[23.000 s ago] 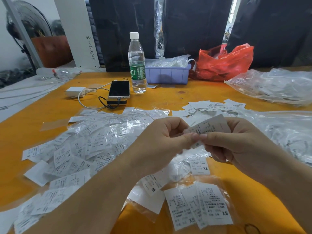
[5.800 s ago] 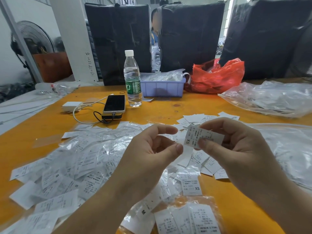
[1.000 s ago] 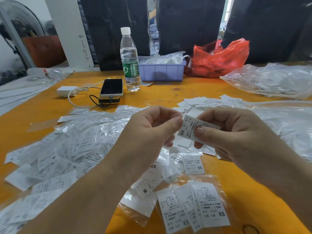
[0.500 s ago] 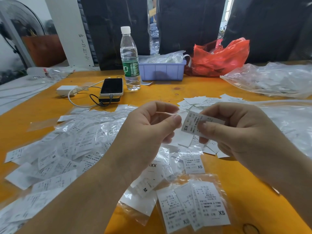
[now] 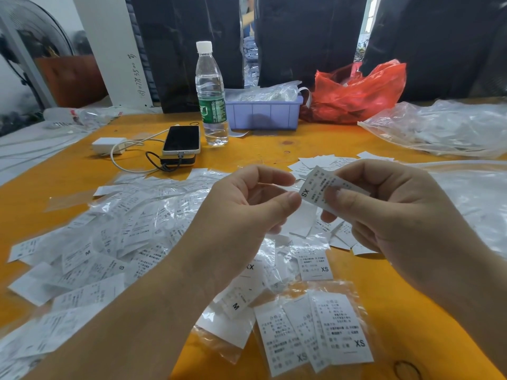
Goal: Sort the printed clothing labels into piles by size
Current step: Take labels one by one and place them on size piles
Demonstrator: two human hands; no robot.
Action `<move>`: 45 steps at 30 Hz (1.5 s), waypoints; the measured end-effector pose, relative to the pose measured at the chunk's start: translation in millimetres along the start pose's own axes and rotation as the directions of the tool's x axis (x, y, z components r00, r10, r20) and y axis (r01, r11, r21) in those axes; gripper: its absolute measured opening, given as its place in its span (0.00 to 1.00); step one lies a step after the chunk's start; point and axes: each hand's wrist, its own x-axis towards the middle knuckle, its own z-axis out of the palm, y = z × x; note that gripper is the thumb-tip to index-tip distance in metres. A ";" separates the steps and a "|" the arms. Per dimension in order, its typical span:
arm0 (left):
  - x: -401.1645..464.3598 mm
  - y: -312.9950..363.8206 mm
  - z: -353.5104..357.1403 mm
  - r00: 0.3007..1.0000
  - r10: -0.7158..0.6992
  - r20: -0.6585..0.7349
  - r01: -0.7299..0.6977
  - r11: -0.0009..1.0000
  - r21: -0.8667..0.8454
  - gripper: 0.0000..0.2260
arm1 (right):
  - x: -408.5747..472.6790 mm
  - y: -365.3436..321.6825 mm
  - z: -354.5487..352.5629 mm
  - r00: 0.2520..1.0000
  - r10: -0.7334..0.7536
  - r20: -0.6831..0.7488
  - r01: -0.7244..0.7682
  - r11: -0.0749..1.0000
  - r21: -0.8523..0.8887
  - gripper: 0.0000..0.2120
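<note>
My right hand (image 5: 389,215) pinches a small white printed label (image 5: 318,187) marked XS, held above the orange table (image 5: 274,149). The thumb and forefinger of my left hand (image 5: 247,212) are curled right at that label's left end, with a small gap between their tips. Whether they hold a clear film there is unclear. A big mixed heap of labels and clear sleeves (image 5: 123,237) lies to the left. A clear bag with several XS labels (image 5: 323,333) lies near me, and a single XS label (image 5: 315,266) sits just beyond it. Behind my hands is a small label pile (image 5: 318,161).
At the back stand a water bottle (image 5: 211,105), a phone (image 5: 181,139) on a power bank with a cable, a white charger (image 5: 108,145), a purple bin (image 5: 263,115) and a red bag (image 5: 356,94). Clear plastic bags (image 5: 444,127) cover the right side. A rubber band (image 5: 406,370) lies near me.
My left thumb, which touched the label's end a second ago, now sits slightly off it. Both hands have risen a little and the right hand has kept its hold.
</note>
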 end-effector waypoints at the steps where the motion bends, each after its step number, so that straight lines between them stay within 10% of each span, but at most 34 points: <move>1: -0.1 0.0 0.0 1.000 0.001 -0.002 -0.001 1.000 -0.002 0.12 | 0.0 0.0 0.1 1.000 -0.002 -0.006 0.002 1.000 -0.002 0.05; 9: 0.3 -0.8 -1.2 0.999 0.013 -0.052 -0.014 1.000 -0.016 0.11 | 2.8 -1.6 -4.6 0.992 -0.015 -0.129 0.015 1.000 0.000 0.05; 45: -0.4 -3.1 -1.6 0.999 0.053 -0.007 -0.053 0.998 -0.037 0.05 | -2.8 -0.9 4.7 0.973 0.047 0.225 -0.046 0.999 -0.011 0.04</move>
